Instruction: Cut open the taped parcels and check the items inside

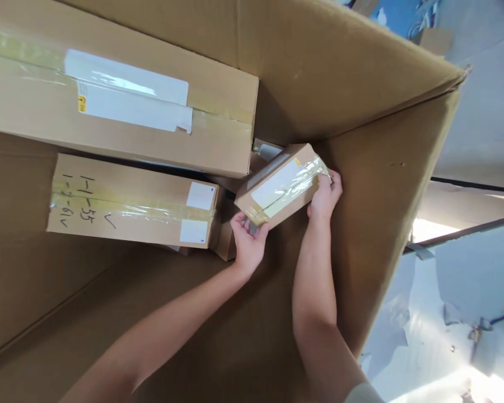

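Between my two hands is a small taped cardboard box [273, 193] with a white label, tilted inside a very large carton [361, 73]. My left hand [250, 240] grips its near left end, fingers curled round the corner. At the opposite end my right hand [325, 193] holds the taped edge, thumb on top. Left of it lies a long box [130, 204] with handwritten numbers and two white labels. Behind that sits a bigger long box [218, 134] with a torn white label. The undersides of the held box are hidden.
Part of another box [224, 238] shows beneath, beside my left hand. One more labelled box [260, 162] is partly hidden behind the held one. The carton's right wall [386, 184] rises close to my right arm. Outside lies a littered pale floor [437, 313].
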The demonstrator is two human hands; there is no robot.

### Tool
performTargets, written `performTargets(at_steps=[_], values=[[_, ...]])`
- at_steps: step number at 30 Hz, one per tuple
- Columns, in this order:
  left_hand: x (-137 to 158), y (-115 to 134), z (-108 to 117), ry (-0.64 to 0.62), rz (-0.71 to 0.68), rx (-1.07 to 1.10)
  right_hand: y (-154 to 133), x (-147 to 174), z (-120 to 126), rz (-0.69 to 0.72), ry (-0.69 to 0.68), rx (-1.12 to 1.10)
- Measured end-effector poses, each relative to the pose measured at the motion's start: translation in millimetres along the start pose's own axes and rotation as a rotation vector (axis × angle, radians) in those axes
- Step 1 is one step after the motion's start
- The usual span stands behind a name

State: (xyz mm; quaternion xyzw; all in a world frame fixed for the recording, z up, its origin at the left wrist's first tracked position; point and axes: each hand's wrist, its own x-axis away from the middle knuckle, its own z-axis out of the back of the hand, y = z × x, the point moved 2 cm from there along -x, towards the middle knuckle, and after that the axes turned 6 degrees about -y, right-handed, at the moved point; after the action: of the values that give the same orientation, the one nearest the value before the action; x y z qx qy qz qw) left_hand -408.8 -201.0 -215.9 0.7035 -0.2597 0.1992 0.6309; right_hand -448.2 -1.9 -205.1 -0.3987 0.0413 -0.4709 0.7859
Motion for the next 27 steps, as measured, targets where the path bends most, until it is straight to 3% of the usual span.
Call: performTargets(at_steps=[3,7,13,19,23,27], values=[[-27.7,12.9,0.9,-0.029,-0.136,-0.133,7.6,7.8,-3.5,-0.058,0.059,0.064],[-44.3,10.5,6.7,-0.119,-0.194,-0.218,13.1,30.5,-5.8,-0.107,0.017,0.189],[-39.4,5.8,10.4,-0.139,-0.165,-0.220,6.9,47.9,-8.7,0.073,0.147,0.230],[-26.8,22.0,7.5,-0.131,-0.125,-0.219,-10.3,46.1,6.2,0.090,0.099,0.185],[-1.0,60.0,16.8,-0.161,-0.194,-0.213,-44.3,64.9,39.6,0.040,0.075,0.179],[37.8,138.8,35.6,-0.227,-0.319,-0.190,-103.2,106.4,95.4,0.046,0.010,0.104]])
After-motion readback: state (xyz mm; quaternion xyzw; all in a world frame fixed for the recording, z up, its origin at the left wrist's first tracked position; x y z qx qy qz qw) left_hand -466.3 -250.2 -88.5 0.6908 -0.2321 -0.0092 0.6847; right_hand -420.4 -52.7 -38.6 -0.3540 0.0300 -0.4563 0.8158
